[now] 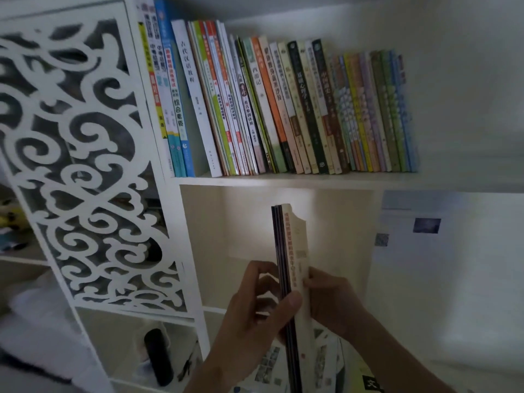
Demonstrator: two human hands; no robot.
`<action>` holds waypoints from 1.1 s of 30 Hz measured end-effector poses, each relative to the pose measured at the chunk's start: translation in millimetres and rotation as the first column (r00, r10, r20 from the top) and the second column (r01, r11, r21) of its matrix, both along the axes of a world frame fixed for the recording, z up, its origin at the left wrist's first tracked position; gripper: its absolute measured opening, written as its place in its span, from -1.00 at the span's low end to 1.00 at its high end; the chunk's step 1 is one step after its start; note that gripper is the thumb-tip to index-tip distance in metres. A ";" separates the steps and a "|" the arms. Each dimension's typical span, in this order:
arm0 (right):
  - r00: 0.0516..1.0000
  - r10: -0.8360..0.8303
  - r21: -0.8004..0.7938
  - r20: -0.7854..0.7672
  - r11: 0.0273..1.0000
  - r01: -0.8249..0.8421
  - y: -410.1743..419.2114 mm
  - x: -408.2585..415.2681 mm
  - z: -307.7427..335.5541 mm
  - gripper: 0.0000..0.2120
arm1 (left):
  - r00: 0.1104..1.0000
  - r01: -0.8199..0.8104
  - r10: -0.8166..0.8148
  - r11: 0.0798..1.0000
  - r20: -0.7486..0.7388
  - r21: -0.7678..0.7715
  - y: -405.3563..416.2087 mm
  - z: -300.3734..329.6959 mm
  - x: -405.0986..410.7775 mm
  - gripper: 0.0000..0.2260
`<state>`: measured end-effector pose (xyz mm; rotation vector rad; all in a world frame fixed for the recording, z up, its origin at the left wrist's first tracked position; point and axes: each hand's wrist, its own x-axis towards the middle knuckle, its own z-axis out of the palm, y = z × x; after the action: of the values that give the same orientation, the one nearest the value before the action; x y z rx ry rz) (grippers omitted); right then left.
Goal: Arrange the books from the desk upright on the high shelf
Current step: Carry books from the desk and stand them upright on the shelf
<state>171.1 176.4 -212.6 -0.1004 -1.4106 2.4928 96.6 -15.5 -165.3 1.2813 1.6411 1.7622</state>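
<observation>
Both of my hands hold a small stack of books (292,259) upright, spines toward me, below the high shelf board (283,181). My left hand (255,307) grips the stack's left side, thumb across the spines. My right hand (329,299) pinches the right side, on the cream book. The stack has thin dark books at the left and a thicker cream one with a chipped top corner. On the high shelf stands a long row of books (269,109), leaning left. To the right of that row the shelf is bare.
A white fretwork panel (85,165) forms the shelf unit's left side. Below, a cubby holds a black cylinder (157,355). Papers with printed pictures (272,367) lie under my hands. White sheets with small photos (425,236) hang on the right wall.
</observation>
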 end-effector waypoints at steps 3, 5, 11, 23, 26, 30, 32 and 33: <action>0.999 0.041 -0.023 -0.006 0.999 -0.041 -5.1 3.3 -2.1 -0.41 | 0.994 0.001 -0.003 1.000 0.107 0.020 -0.3 -2.1 7.8 -0.57; 0.999 0.053 -0.050 0.012 0.997 -0.052 -8.3 8.9 -1.9 -0.46 | 0.988 0.020 -0.024 0.999 0.153 0.030 -0.3 -1.2 14.2 -0.59; 0.998 0.042 -0.116 0.051 0.993 -0.036 -13.9 22.3 6.5 -0.47 | 0.997 -0.043 0.044 0.999 0.059 -0.013 4.1 10.3 32.0 -0.61; 1.000 -0.015 -0.116 0.015 0.993 0.016 -17.1 39.5 33.4 -0.45 | 0.815 -0.428 0.303 0.889 -0.494 -0.161 -19.3 41.0 78.5 -0.49; 0.998 -0.046 -0.082 -0.040 0.996 0.043 -21.5 43.9 54.0 -0.43 | 0.653 -0.560 0.359 0.821 -0.667 -0.106 -31.8 42.7 101.5 -0.42; 0.990 -0.052 0.036 -0.128 0.998 0.057 -28.1 49.7 97.4 -0.36 | 0.670 -0.600 0.465 0.798 -0.578 -0.054 -32.8 46.8 96.4 -0.29; 0.980 -0.064 0.132 -0.186 0.987 0.090 -30.2 48.3 126.7 -0.45 | 0.654 -0.610 0.562 0.788 -0.506 0.087 -19.9 59.9 82.9 -0.31; 0.972 -0.094 0.211 -0.214 0.967 0.140 -29.4 43.6 143.1 -0.52 | 0.623 -0.615 0.609 0.769 -0.491 0.173 -14.6 64.5 75.9 -0.35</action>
<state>214.8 147.0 -69.5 0.1093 -1.5394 2.1624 172.5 -30.0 -100.8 1.3734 2.6685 1.8315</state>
